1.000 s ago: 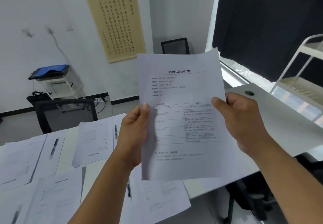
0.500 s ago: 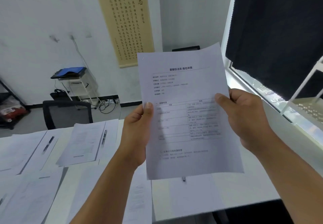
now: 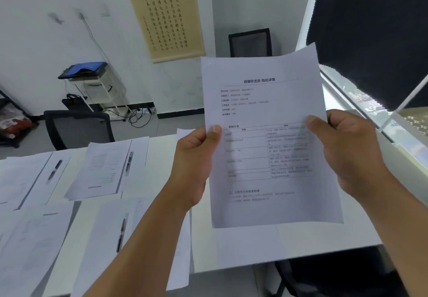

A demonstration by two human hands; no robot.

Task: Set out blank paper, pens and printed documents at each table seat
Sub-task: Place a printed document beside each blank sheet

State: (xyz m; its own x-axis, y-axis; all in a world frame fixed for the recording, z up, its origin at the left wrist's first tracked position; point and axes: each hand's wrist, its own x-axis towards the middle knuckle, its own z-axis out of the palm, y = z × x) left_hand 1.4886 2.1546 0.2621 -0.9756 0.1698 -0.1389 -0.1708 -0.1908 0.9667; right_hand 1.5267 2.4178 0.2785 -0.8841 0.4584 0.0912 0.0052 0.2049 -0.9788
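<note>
Above white table [image 3: 243, 250], both hands, left [image 3: 194, 167], right [image 3: 352, 155], pinching printed document [image 3: 266, 102]

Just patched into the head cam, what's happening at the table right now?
A person is holding one printed document up in the air with both hands, the left hand pinching its left edge and the right hand its right edge. Below, the white table already has several sets laid out: printed sheets with pens beside them, such as one pen at the far seat and another pen nearer. The table's right end, under the held sheet, has no pen in view.
</note>
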